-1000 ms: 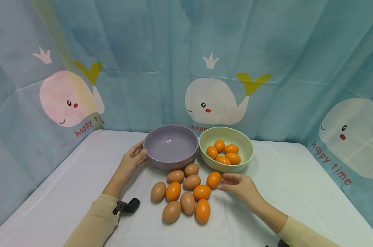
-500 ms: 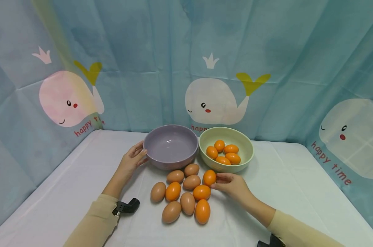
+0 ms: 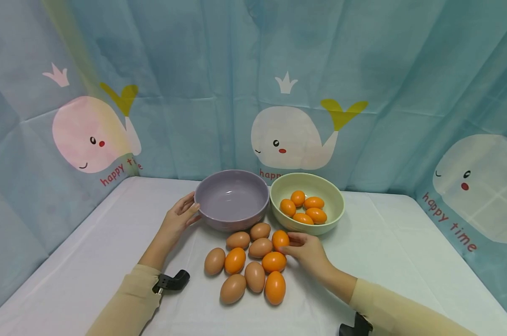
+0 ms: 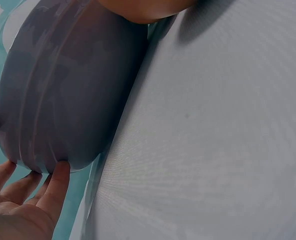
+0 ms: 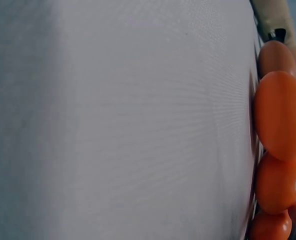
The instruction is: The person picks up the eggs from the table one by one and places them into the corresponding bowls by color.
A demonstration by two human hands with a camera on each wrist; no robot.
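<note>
Right hand (image 3: 307, 250): fingertips pinch the bright orange plastic egg (image 3: 280, 240) at the cluster's far right edge, just before the pale green bowl (image 3: 335, 199).
Left hand (image 3: 179, 218): relaxed fingers rest against the outer wall of the empty lilac bowl (image 3: 231, 198).
Cluster: brown and orange eggs (image 3: 249, 264) touching on the white tablecloth (image 3: 388, 252).
Backdrop: teal whale-print curtain (image 3: 295, 93).

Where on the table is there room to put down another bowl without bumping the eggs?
The white tablecloth is bare right of the green bowl and the right hand. It is bare too on the far left, beyond the left hand at the purple bowl. The middle is crowded: the loose eggs lie packed before both bowls.
</note>
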